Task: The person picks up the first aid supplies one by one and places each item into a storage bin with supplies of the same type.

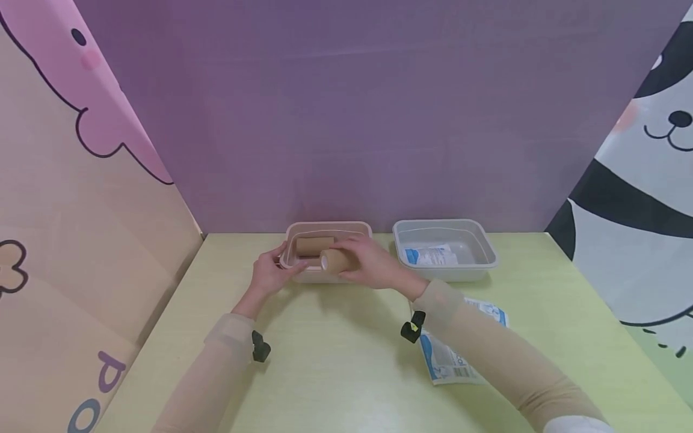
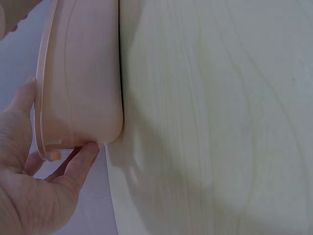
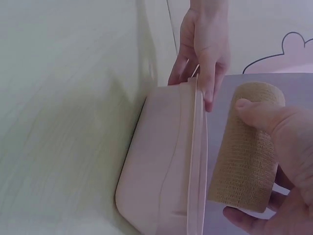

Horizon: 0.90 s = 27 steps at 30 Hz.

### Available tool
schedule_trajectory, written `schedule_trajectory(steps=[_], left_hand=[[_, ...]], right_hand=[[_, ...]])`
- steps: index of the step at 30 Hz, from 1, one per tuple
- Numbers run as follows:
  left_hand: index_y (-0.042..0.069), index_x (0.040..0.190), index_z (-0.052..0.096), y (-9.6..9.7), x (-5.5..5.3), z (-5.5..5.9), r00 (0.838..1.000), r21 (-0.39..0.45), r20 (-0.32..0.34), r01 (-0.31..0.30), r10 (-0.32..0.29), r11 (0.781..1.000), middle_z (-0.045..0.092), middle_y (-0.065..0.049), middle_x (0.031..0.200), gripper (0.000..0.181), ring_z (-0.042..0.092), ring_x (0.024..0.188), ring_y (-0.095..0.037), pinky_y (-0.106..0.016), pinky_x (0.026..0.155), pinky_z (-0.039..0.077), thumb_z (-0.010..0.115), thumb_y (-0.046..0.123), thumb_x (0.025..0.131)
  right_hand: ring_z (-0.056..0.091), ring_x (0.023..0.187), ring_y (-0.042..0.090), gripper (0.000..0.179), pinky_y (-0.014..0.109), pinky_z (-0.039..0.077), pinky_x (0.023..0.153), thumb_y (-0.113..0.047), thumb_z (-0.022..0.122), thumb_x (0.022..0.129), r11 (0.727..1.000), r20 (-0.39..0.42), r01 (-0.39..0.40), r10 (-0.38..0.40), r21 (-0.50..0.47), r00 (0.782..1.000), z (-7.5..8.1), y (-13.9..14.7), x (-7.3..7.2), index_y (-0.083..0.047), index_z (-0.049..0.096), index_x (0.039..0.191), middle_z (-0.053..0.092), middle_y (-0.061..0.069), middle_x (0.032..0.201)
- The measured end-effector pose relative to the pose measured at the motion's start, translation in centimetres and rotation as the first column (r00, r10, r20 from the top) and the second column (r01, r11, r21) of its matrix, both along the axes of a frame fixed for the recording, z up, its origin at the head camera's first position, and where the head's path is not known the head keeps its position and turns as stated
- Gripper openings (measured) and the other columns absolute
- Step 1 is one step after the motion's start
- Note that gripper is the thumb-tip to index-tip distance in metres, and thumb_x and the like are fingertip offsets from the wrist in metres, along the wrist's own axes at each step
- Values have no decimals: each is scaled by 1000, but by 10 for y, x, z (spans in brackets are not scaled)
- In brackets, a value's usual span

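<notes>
My left hand (image 1: 269, 275) grips the left end of a pink plastic bin (image 1: 315, 276), its thumb over the rim and its fingers against the outer wall. Above the bin's front rim, my right hand (image 1: 372, 263) holds a tan elastic bandage roll (image 1: 337, 261) between thumb and fingers. The right wrist view shows the woven texture of this bandage roll (image 3: 247, 147) beside the bin's rim. Another tan roll (image 1: 313, 246) lies inside the bin, near the back wall. Part of the bin's inside is hidden by my right hand.
To the right stands a grey-white bin (image 1: 448, 274) with a blue-and-white packet (image 1: 432, 255) inside. Blue-and-white packets (image 1: 448, 364) lie on the table (image 1: 335, 361) partly under my right forearm. A purple wall (image 1: 346, 120) rises behind the bins.
</notes>
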<state>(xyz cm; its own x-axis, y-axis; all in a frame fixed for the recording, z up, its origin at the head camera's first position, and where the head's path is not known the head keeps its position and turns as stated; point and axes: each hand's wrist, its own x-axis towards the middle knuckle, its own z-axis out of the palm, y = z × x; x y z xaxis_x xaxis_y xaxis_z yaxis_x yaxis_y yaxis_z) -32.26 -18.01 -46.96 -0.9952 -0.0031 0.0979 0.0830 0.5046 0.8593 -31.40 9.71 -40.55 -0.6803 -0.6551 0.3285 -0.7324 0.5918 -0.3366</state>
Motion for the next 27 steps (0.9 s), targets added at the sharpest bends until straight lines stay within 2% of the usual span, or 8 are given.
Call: schedule_trajectory(steps=[4, 12, 18, 21, 27], left_hand=[[3, 160, 44, 0, 0, 0, 1000, -2, -3, 2, -2, 1000, 73, -30, 126, 89, 76, 104, -33, -18, 66, 54, 88, 32, 89], [3, 160, 44, 0, -1, -1, 1000, 0, 13, -10, 10, 1000, 74, -31, 123, 89, 78, 94, -26, -22, 67, 59, 88, 32, 89], [8, 162, 44, 0, -1, -2, 999, 31, 40, -19, 18, 999, 73, -29, 128, 90, 77, 103, -29, -22, 69, 59, 89, 35, 88], [9, 161, 45, 0, -2, -3, 999, 27, 37, -24, 23, 999, 74, -27, 127, 90, 76, 104, -30, -22, 69, 59, 89, 35, 88], [7, 161, 45, -1, -2, -4, 1000, 26, 21, -17, 17, 1000, 75, -27, 124, 89, 77, 96, -26, -22, 69, 59, 89, 33, 88]], right_hand=[[63, 132, 37, 58, 54, 51, 113, -23, 86, 90, 999, -4, 30, -30, -17, 1000, 0, 0, -5, -4, 65, 140, 69, 18, 140], [62, 131, 37, 63, 51, 54, 107, -32, 85, 92, 991, -3, 130, -130, -24, 992, 5, -1, -12, -4, 63, 145, 69, 18, 140], [69, 111, 32, 66, 46, 59, 91, -38, 85, 91, 981, -10, 193, -193, -24, 981, 4, -4, -21, -4, 65, 143, 72, 17, 131], [71, 103, 30, 63, 45, 58, 86, -39, 85, 90, 974, -16, 226, -226, -28, 974, 5, -5, -25, -4, 68, 139, 75, 16, 122], [75, 97, 31, 57, 45, 60, 82, -43, 83, 90, 951, 4, 309, -309, -36, 951, 9, -8, -31, 0, 71, 125, 80, 16, 112]])
